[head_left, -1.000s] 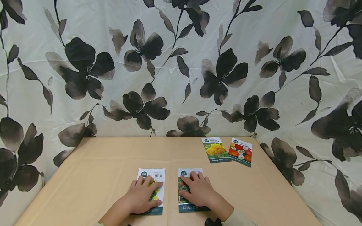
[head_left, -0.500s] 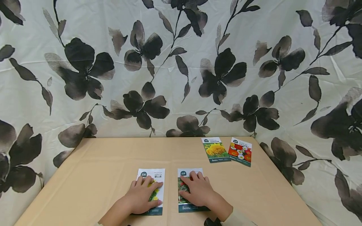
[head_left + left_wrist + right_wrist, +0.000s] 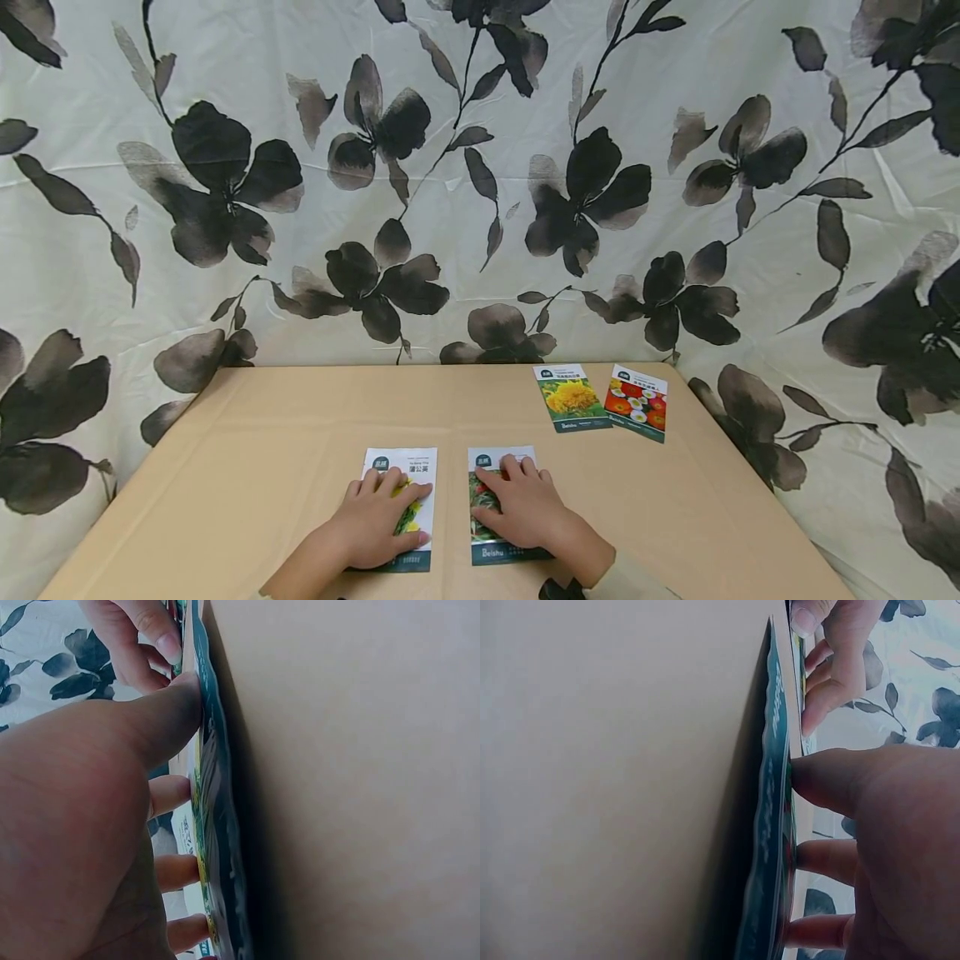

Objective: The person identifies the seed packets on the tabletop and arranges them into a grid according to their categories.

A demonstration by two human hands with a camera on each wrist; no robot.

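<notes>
My left hand rests palm down, fingers spread, on a white and dark-green seed packet with yellow flowers. To its right, my right hand lies the same way on a second packet, whose picture shows red and green. Both hands cover much of the two pictures. In the left wrist view, the thumb and fingertips press on the face of the yellow-flower packet, whose near edge looks wavy above a shadow. The right wrist view shows the other packet likewise under the fingertips.
Farther back on the tan table lie two more packets, one with a yellow flower and one with red and white flowers, their edges meeting. A white cloth printed with dark flowers hangs behind the table.
My right hand and the packet under it have slid very slightly left. The left hand and its packet stay where they were.
</notes>
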